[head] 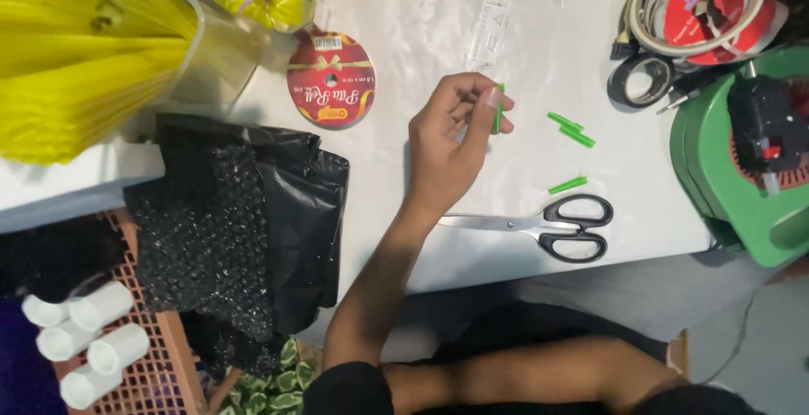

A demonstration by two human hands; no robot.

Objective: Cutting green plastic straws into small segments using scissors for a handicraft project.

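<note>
My left hand (451,141) reaches out over the white table (539,36) and pinches a short green stick piece (499,110) upright between thumb and fingertips. Three more green pieces lie on the table to its right: two close together (570,128) and one lower down (567,185). Black-handled scissors (548,226) lie shut near the table's front edge, just below and right of my wrist. My right hand is out of sight.
A red ribbon spool (330,78) and black plastic bags (244,213) lie left of the hand. Yellow strips (80,53) fill the top left. Tape rolls (645,80) and a green machine (746,154) stand at right. White tubes (84,339) rest on an orange crate.
</note>
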